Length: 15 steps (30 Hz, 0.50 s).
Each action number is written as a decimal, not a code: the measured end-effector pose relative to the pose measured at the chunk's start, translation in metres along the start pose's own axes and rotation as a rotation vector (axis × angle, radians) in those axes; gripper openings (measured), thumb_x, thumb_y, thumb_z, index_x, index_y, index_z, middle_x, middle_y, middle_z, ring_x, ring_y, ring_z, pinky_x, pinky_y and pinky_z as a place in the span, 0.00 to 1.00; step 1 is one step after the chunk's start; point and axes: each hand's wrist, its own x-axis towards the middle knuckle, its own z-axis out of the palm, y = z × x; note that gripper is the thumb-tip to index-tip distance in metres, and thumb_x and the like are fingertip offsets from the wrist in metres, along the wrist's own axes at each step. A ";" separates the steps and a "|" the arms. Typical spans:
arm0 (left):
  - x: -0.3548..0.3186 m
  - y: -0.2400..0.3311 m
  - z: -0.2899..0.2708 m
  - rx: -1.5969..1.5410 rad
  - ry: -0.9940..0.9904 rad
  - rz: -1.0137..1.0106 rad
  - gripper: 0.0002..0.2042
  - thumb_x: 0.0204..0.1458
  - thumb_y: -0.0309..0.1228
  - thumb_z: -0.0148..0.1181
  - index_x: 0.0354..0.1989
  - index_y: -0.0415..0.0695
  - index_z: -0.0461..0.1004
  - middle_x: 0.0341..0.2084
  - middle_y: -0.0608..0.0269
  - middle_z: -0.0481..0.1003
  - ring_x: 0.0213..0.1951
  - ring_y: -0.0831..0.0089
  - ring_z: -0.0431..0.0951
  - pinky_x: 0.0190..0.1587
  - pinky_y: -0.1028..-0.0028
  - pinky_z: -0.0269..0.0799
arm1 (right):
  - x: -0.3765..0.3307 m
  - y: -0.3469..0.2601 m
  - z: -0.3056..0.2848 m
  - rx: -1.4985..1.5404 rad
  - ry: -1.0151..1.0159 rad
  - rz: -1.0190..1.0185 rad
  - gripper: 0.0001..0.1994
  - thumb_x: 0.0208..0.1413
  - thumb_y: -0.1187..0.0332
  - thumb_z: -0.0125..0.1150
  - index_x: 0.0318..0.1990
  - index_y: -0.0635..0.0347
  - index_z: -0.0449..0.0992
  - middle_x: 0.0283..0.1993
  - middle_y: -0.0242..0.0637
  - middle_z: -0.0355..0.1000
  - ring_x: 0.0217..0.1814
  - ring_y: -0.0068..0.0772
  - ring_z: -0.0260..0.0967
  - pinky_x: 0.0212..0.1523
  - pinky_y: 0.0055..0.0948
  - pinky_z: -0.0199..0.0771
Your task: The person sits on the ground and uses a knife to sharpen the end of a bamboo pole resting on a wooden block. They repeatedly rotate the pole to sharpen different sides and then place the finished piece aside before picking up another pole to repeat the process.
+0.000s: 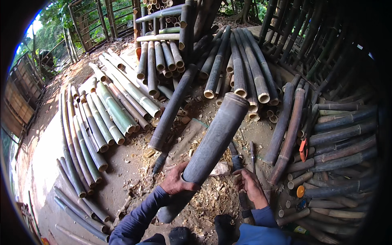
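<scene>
My left hand point(179, 181) is closed around a thick dark bamboo tube point(214, 141). It leans diagonally, its upper end away from me and to the right, its lower end near my feet. My right hand point(251, 187) is beside the tube, half curled with fingers apart, and I see nothing held in it. Just beyond its fingertips is a tool with a dark wrapped handle point(237, 162). A slim pointed tool point(252, 155) lies farther off. Under the right hand a dark bar-shaped piece point(243, 204) is partly hidden.
Pale shavings point(212, 194) cover the ground around my feet point(222, 228). Another dark bamboo length point(173, 108) slants ahead. Green and brown poles point(110, 106) lie at left, stacked bamboo point(249, 69) at the back, and more poles point(343, 143) at right with an orange-handled tool point(303, 150).
</scene>
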 end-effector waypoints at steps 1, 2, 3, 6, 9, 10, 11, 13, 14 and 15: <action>-0.003 -0.009 0.001 -0.033 -0.060 -0.145 0.49 0.34 0.41 0.85 0.70 0.38 0.70 0.55 0.57 0.80 0.59 0.66 0.78 0.66 0.66 0.70 | -0.004 0.016 0.005 -0.016 -0.011 0.019 0.23 0.75 0.47 0.54 0.53 0.60 0.79 0.32 0.31 0.78 0.28 0.22 0.74 0.29 0.24 0.74; -0.005 -0.014 0.008 -0.134 -0.113 -0.197 0.47 0.37 0.39 0.83 0.70 0.37 0.70 0.57 0.56 0.79 0.61 0.66 0.77 0.67 0.66 0.70 | -0.010 0.033 0.007 -0.032 -0.018 0.049 0.21 0.74 0.49 0.57 0.53 0.60 0.79 0.32 0.30 0.78 0.28 0.20 0.74 0.30 0.22 0.73; -0.010 -0.028 0.010 -0.259 -0.112 -0.195 0.46 0.39 0.37 0.82 0.70 0.36 0.70 0.56 0.56 0.79 0.60 0.66 0.77 0.67 0.66 0.70 | -0.014 0.040 0.019 -0.047 -0.064 0.073 0.18 0.74 0.52 0.59 0.52 0.58 0.80 0.32 0.29 0.77 0.28 0.19 0.73 0.29 0.22 0.72; -0.009 -0.065 0.033 -0.539 -0.001 -0.143 0.38 0.46 0.36 0.80 0.66 0.35 0.72 0.53 0.56 0.81 0.56 0.68 0.80 0.62 0.65 0.76 | -0.024 0.087 0.024 -0.133 -0.069 0.070 0.17 0.73 0.55 0.61 0.53 0.61 0.81 0.38 0.25 0.77 0.37 0.16 0.73 0.36 0.22 0.75; -0.013 -0.086 0.047 -0.531 0.121 -0.179 0.29 0.47 0.38 0.82 0.53 0.38 0.76 0.39 0.63 0.83 0.41 0.73 0.84 0.49 0.69 0.83 | -0.035 0.094 0.034 -0.169 -0.088 0.113 0.16 0.73 0.58 0.62 0.54 0.63 0.81 0.40 0.25 0.77 0.40 0.16 0.72 0.41 0.22 0.74; -0.014 -0.101 0.044 -0.625 0.127 -0.227 0.29 0.48 0.37 0.81 0.55 0.38 0.74 0.39 0.61 0.81 0.40 0.70 0.83 0.48 0.66 0.83 | -0.040 0.080 0.042 -0.177 -0.107 0.154 0.16 0.73 0.58 0.62 0.54 0.63 0.82 0.40 0.27 0.77 0.41 0.17 0.72 0.42 0.22 0.73; -0.016 -0.105 0.044 -0.683 0.145 -0.282 0.29 0.49 0.36 0.80 0.55 0.38 0.73 0.40 0.60 0.81 0.40 0.69 0.83 0.48 0.65 0.84 | -0.044 0.065 0.042 -0.160 -0.165 0.168 0.17 0.73 0.59 0.62 0.56 0.64 0.81 0.39 0.26 0.77 0.40 0.18 0.72 0.43 0.23 0.74; -0.014 -0.109 0.041 -0.790 0.112 -0.389 0.28 0.50 0.35 0.78 0.56 0.38 0.71 0.41 0.59 0.79 0.41 0.67 0.82 0.48 0.63 0.84 | -0.050 0.015 0.041 -0.150 -0.370 0.046 0.18 0.71 0.65 0.60 0.63 0.65 0.78 0.43 0.31 0.76 0.44 0.20 0.73 0.46 0.26 0.75; -0.018 -0.111 0.035 -0.809 0.123 -0.422 0.28 0.50 0.35 0.79 0.56 0.37 0.72 0.41 0.58 0.79 0.42 0.66 0.83 0.47 0.62 0.84 | -0.057 -0.018 0.047 -0.127 -0.476 -0.024 0.19 0.71 0.67 0.58 0.64 0.65 0.77 0.46 0.34 0.76 0.45 0.22 0.73 0.48 0.27 0.76; -0.023 -0.122 0.029 -0.795 0.155 -0.408 0.29 0.50 0.36 0.79 0.56 0.37 0.71 0.42 0.57 0.79 0.42 0.65 0.83 0.48 0.61 0.84 | -0.069 -0.052 0.057 -0.106 -0.564 -0.075 0.20 0.70 0.69 0.56 0.65 0.65 0.77 0.48 0.37 0.76 0.46 0.26 0.73 0.50 0.29 0.76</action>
